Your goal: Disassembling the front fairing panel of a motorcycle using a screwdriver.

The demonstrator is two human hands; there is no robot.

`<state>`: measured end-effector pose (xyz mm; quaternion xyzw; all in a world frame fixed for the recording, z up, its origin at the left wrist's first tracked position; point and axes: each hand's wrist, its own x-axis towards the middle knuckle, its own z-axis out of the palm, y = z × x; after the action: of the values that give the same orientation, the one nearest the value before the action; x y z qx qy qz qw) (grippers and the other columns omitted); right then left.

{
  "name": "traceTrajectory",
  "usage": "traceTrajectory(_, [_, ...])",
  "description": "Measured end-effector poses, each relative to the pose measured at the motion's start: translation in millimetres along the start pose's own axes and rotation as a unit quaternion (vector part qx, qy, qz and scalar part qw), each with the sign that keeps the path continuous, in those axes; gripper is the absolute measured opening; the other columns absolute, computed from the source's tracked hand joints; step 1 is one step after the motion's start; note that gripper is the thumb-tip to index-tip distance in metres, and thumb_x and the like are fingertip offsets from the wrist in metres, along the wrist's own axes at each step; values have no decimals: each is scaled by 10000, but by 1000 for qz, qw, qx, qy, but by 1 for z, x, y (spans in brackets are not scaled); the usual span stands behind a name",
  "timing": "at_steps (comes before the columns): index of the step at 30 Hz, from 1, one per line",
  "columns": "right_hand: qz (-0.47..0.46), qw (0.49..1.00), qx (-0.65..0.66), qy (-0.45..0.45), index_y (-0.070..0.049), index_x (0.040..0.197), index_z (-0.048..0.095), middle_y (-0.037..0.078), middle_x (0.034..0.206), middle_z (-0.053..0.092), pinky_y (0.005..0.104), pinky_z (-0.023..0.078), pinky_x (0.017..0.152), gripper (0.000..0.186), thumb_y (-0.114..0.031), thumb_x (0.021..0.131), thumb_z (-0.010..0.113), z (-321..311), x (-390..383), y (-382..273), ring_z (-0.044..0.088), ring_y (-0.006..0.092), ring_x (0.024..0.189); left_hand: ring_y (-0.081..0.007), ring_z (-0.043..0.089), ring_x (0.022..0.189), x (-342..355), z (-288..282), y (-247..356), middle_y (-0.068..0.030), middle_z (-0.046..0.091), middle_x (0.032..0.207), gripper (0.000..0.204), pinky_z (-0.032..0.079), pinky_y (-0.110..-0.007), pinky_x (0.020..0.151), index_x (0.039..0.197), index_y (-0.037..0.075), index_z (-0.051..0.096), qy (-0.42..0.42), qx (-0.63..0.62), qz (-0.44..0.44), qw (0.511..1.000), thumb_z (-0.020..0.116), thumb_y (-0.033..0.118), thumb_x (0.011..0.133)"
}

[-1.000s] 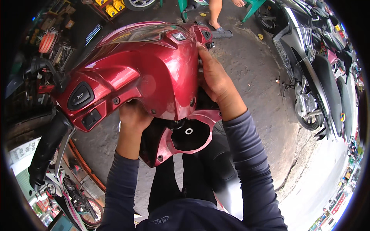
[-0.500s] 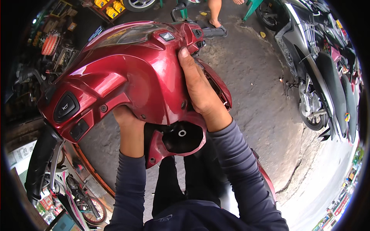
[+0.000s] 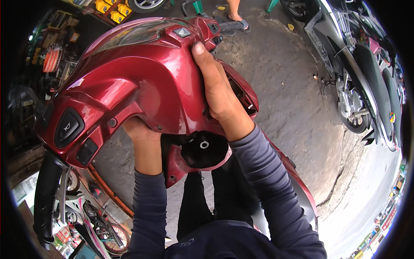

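Observation:
A glossy red scooter handlebar cover (image 3: 159, 73) fills the upper left, with a black horn button (image 3: 68, 127) and a switch (image 3: 87, 152) on its left part. My right hand (image 3: 217, 88) holds the cover's right side, thumb laid along the surface and the other fingers hidden behind it. Under the cover's lower edge reaches my left hand (image 3: 142, 131), its fingers out of sight. Below both hands is a red lower panel (image 3: 176, 166) around a dark opening with a ring-shaped part (image 3: 204, 145). The left handlebar grip (image 3: 45, 190) is black; the right grip (image 3: 231, 27) points away.
Grey and black scooters (image 3: 366, 77) stand at the right on a rough concrete floor (image 3: 276, 82). A person's sandalled foot (image 3: 238, 18) is beyond the right grip. Yellow bottles (image 3: 116, 16) sit on a rack at the far left. Another motorcycle (image 3: 105, 231) is at lower left.
The whole view has tilted a little, so the cover appears slightly further left, its left end lower. Both hands keep about the same places on the cover.

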<state>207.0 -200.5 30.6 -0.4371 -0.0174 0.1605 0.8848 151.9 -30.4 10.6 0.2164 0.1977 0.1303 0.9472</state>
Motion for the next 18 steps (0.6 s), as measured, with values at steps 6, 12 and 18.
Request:
traceTrajectory(6, [-52,993,-67,83,178,1418,410,265,1326,594,346,471,1021,1013,-670,902,614,-4,5,16,627,307,1166,-341,546,1303,7,13,-6,-158,575,1410,566,440,-533,1113,1381,50,545,60,67,12,996,424,476,1030])
traceTrajectory(12, [-9,978,-177,109,217,1391,413,331,1259,622,364,457,1036,1086,-735,890,563,-3,1,9,630,353,1194,-336,523,1323,10,17,-6,-158,570,1411,497,414,-526,1129,1366,47,549,76,83,-5,994,291,358,1077])
traceTrajectory(18, [-12,972,-211,98,95,1102,645,200,1018,719,364,527,862,745,-624,908,638,-11,-13,-16,699,252,936,-352,514,1333,20,-5,0,-164,560,1429,520,416,-540,1125,1396,45,536,20,83,-43,995,291,369,1072])
